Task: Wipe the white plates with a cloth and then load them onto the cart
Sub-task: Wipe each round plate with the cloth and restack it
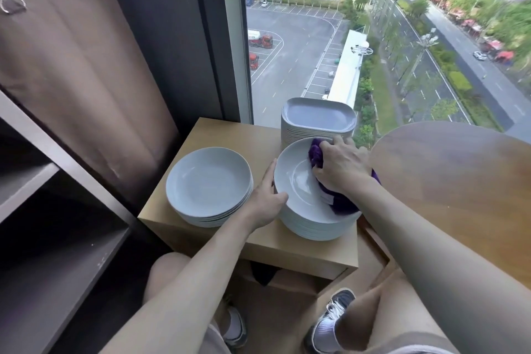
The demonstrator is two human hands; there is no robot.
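Top plate (293,181) of the right stack sits on the tabletop (230,135), wipe judged under way. Purple cloth (342,204) is bunched in the right hand (342,164), grip closed round it, pressed at the plate's 3 o'clock side. Left hand (268,198) is laid on the 9 o'clock rim, fingers straight, nothing clasped. Cart (57,253), presumably the dark shelving, lies at 9 o'clock, so the left hand is nearer for loading.

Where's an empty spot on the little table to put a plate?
The back-left corner of the little table, behind the left round stack and beside the square plates, is bare. So is the round table on the right. The left hand crowds the gap next to the right round stack.
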